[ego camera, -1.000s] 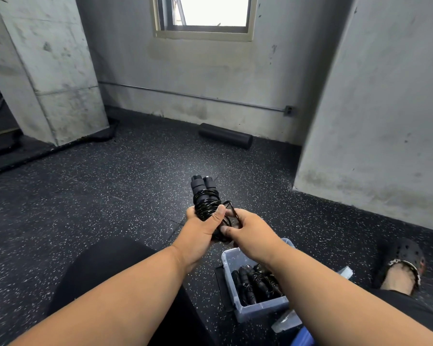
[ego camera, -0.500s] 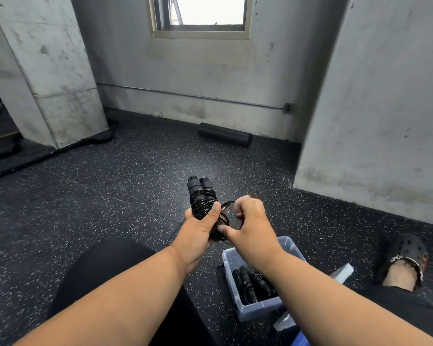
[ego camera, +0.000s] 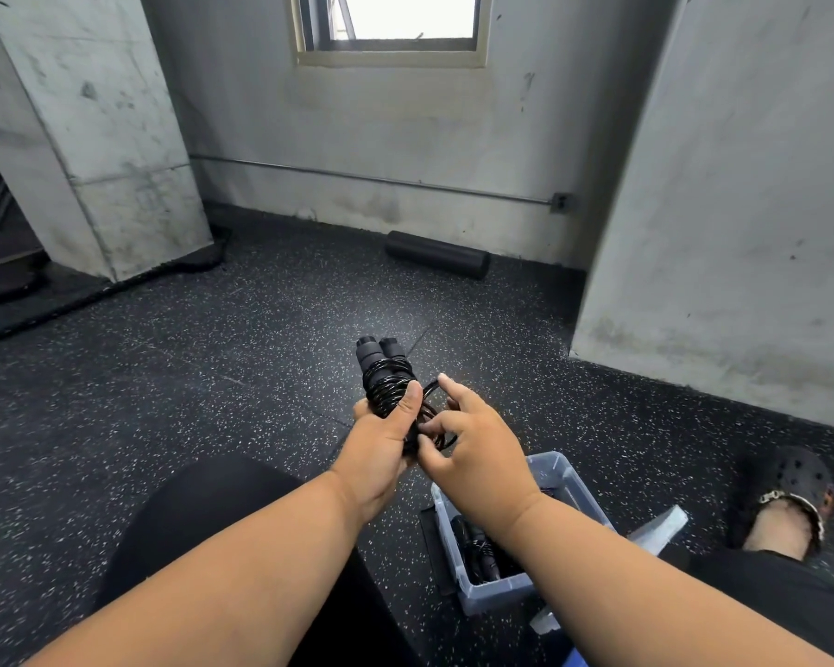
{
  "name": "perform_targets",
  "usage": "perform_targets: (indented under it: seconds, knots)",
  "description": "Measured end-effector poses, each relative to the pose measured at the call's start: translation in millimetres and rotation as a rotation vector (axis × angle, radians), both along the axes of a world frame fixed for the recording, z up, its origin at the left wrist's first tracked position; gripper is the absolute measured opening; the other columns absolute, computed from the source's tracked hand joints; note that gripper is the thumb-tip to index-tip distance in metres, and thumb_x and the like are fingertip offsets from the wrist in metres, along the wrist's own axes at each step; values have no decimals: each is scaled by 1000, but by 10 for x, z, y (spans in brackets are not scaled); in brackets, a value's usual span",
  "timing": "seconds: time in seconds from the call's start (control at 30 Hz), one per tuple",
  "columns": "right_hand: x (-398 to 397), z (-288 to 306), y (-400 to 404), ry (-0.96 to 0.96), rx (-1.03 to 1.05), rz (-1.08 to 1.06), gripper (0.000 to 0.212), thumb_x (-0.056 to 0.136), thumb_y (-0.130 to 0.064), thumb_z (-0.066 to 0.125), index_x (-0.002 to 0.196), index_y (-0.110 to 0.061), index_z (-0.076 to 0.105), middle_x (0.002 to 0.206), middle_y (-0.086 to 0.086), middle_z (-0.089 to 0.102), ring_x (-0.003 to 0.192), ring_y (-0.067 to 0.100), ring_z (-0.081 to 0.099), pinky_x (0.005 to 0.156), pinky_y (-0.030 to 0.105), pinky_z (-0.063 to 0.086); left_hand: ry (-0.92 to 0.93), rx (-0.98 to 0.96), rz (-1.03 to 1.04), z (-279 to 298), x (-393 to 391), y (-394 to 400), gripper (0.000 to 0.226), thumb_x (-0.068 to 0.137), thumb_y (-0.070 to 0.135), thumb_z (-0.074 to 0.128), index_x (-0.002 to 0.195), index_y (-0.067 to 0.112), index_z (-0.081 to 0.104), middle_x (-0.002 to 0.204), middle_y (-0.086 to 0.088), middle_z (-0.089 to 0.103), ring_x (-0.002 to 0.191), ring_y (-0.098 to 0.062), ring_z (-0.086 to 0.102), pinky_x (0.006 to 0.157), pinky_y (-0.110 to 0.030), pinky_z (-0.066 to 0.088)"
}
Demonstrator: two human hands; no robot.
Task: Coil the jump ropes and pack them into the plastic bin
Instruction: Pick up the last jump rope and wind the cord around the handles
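Now your left hand (ego camera: 381, 440) clenches the rope (ego camera: 388, 385), handles pointing away from your fingers; your right hand (ego camera: 473, 440) pinches its last loose loop just beside them, and is nearer the bin (ego camera: 562, 479), which lies below that wrist

Both bare forearms reach forward from the near edge and meet at centre. Left hand (ego camera: 381, 445) wraps its fingers round the coiled jump rope (ego camera: 387, 377), thumb pressed along the coils. Right hand (ego camera: 473, 440) sits just right of it, index finger pointing far, thumb and other fingers pinching a loose loop of cord.
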State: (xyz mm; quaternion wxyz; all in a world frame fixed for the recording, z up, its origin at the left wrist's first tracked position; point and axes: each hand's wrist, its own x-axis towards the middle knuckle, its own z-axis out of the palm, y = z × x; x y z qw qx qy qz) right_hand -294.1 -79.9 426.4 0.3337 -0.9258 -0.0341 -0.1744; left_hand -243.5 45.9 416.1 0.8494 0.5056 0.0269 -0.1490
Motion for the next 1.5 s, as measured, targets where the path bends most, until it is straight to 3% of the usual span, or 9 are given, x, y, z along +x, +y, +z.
perform_targets:
  seconds: [0.2,0.3,0.4,0.7,0.87,0.97,1.03,1.23,1.5]
  knots:
    - [37,147,-39,156,12,-21,3,85,-23,75,84,-22,78,159,1,46,144,4,42,93,9,30,-44,125,-18,-131,44,6,73,83,43,78,136,11,39,125,-25,70,97,-25,75,66,-32,60]
    - [77,178,-74,186,-89,9,5,81,-20,73,77,-16,73,127,1,71,144,7,44,92,12,36,-76,160,-15,-176,35,-32,75,83,42,79,136,8,37,119,-23,71,93,-24,75,66,-30,59]
    - [89,161,-40,222,-251,23,17,83,-26,67,69,-18,63,102,0,75,135,16,54,94,24,46,-112,224,-27,-203,46,-33,98,71,59,92,137,12,36,128,-21,71,109,-28,75,88,-41,61]
    - [71,41,91,68,-651,-32,28,95,-30,54,116,-21,70,117,2,62,103,31,59,94,42,45,-208,374,59,-227,53,-37,81,73,57,88,124,24,34,116,-5,73,108,-19,73,100,-50,59]
    - [93,-48,36,7,-374,-51,24,80,-32,56,81,-17,75,110,5,70,99,36,62,94,48,51,-180,295,89,-199,52,-51,72,78,48,82,125,17,36,115,-8,71,97,-13,73,81,-29,59]
    - [69,-50,-1,28,53,-6,14,77,-30,65,68,-21,69,128,3,62,121,22,58,107,35,44,-125,237,95,-162,114,-7,79,75,52,80,129,15,37,109,-9,71,83,-13,72,67,-27,57]
    - [39,2,-12,12,200,-14,15,76,-36,60,66,-26,65,120,-6,57,119,12,54,106,26,40,-125,291,103,-167,149,12,78,77,54,79,130,17,36,106,-9,70,77,-13,68,60,-26,53]
    - [-23,347,-170,-57,357,53,18,88,-8,59,70,-7,55,89,3,57,80,15,52,74,28,44,-68,259,130,-110,218,77,54,93,42,78,129,27,42,106,-4,69,80,-13,65,61,-27,48]
    - [-142,692,-342,12,224,255,15,88,-7,63,76,-11,57,63,4,51,57,8,40,54,26,38,-69,202,36,-56,170,72,45,93,15,78,130,22,53,105,-6,72,83,-18,68,64,-31,56]
